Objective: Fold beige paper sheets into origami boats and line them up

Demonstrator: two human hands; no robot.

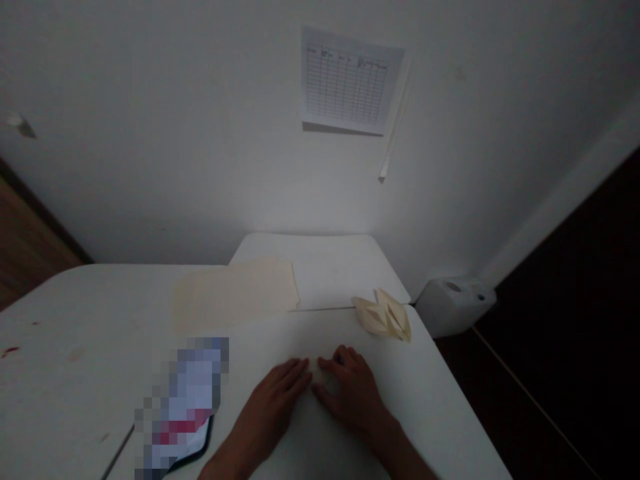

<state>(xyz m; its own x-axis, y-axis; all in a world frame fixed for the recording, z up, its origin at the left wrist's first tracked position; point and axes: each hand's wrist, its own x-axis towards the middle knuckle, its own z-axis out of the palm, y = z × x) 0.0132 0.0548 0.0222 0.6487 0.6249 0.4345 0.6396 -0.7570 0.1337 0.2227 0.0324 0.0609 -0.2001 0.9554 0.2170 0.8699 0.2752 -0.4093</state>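
Head cam, looking fwd & down: L hand [265,413] and R hand [353,393] lie palm-down on white table [65,380], fingertips angled in toward each other, just apart, not touching. Both open, neither clamped on anything visible; R fingers slightly curled. White on white, so can't tell if a thin sheet lies under them. L forearm [220,467] and R forearm [405,453] cut off by bottom of frame.

Nearest to R hand, up & to its right: folded cream paper piece [383,319], near table's right edge, long axis running upper-left to lower-right, one pointed end toward lower right, peaks standing up. Exact folds hard to make out in dim light.

Beyond hands: flat cream paper sheet [235,293], long axis roughly L-R, near seam w/ second white table [325,263]. Just beside L hand: pixelated object [183,407], tilted, dark edge at lower right, cut off at bottom; can't tell what it is. Past table's right corner: white plastic container [455,307]. On wall: printed grid sheet [345,80].
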